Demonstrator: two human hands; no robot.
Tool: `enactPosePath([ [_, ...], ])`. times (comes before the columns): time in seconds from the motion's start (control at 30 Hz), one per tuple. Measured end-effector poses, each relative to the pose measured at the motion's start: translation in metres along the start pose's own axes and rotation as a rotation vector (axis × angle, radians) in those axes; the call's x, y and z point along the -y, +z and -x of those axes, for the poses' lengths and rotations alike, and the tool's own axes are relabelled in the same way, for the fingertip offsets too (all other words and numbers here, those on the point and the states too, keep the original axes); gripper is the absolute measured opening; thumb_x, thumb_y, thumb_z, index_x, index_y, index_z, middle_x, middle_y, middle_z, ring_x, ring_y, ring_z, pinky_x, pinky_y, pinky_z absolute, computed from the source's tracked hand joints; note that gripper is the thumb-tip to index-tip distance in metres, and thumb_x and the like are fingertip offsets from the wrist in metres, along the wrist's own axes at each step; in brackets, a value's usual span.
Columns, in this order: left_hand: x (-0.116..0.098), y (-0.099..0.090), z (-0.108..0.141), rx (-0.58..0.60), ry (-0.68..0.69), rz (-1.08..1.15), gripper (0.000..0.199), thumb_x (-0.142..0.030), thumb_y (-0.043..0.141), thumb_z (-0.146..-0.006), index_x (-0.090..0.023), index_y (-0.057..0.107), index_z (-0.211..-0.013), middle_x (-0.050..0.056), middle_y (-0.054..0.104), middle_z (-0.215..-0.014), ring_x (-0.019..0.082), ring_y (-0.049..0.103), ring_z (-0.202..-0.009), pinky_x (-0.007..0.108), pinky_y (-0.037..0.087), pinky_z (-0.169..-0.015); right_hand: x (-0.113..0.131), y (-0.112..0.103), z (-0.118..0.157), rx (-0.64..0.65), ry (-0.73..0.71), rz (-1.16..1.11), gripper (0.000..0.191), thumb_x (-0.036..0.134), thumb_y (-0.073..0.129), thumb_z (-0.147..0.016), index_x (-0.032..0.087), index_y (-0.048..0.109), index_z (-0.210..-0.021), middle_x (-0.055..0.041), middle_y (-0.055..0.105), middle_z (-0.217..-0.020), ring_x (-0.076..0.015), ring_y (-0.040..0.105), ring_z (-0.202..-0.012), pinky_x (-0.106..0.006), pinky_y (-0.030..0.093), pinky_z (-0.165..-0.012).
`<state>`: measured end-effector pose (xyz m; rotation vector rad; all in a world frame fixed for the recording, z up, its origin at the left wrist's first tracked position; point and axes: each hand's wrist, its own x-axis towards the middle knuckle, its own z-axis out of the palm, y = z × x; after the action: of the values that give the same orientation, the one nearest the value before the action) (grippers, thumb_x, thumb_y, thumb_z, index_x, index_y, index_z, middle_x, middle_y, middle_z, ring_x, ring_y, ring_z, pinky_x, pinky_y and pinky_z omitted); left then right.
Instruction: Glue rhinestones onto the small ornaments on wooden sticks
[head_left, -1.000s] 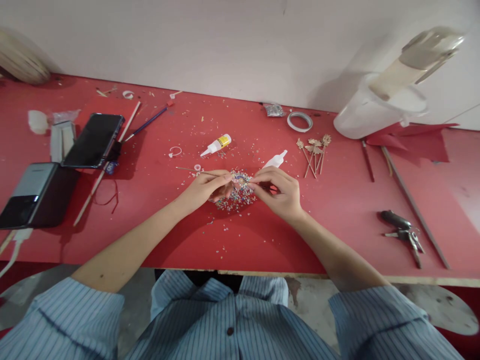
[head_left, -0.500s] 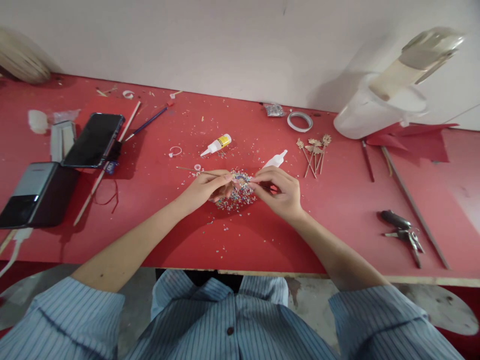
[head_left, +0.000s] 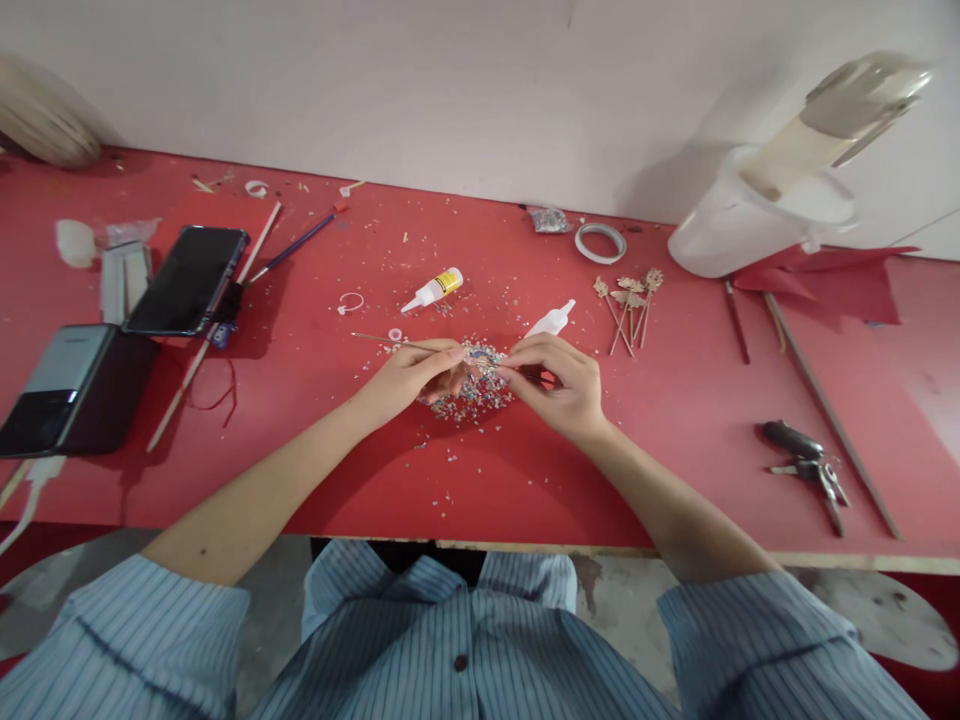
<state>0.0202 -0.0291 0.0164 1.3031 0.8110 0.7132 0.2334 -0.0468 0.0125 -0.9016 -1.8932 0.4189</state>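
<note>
Head view: pinching a thin stick (head_left: pixel 382 340) in the left hand (head_left: pixel 420 375) and a slim tool (head_left: pixel 534 374) in the right hand (head_left: pixel 559 385), hands close together over scattered chips (head_left: pixel 472 402) on the table (head_left: pixel 480 505), probably for quick pick-up. Partly blocking a white bottle (head_left: pixel 553 319) with the right knuckles. Seen farther off, clear of both hands: yellow-labelled bottle (head_left: pixel 435 290), flower-topped sticks (head_left: pixel 631 298), tape roll (head_left: pixel 580 243).
</note>
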Motion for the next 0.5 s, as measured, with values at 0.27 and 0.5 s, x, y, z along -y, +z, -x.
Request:
enactPosePath([
  [0.27,0.0015,-0.0001,-0.0007,0.007,0.017,0.016,0.031,-0.039,0.051,-0.091,-0.015,0.064,-0.077,-0.001,0.057,-0.061,0.005,0.043,-0.044,0.018,0.032,-0.041,-0.0005,0.0008,0.0003,-0.008,-0.020,0.007,0.011,0.014,0.069,-0.078,0.022,0.066,-0.086,-0.0014,0.066,-0.081,-0.0134,0.063,-0.072,-0.029,0.052,-0.064],
  [0.5,0.0008,0.0003,-0.0006,0.007,0.016,0.008,0.032,-0.039,0.051,-0.091,-0.015,0.064,-0.074,-0.001,0.057,-0.060,0.005,0.043,-0.044,0.018,0.031,-0.041,-0.0004,0.0006,0.0005,-0.013,-0.036,0.013,0.013,0.013,0.069,-0.078,0.021,0.066,-0.087,-0.0020,0.066,-0.082,-0.0133,0.063,-0.072,-0.028,0.052,-0.063],
])
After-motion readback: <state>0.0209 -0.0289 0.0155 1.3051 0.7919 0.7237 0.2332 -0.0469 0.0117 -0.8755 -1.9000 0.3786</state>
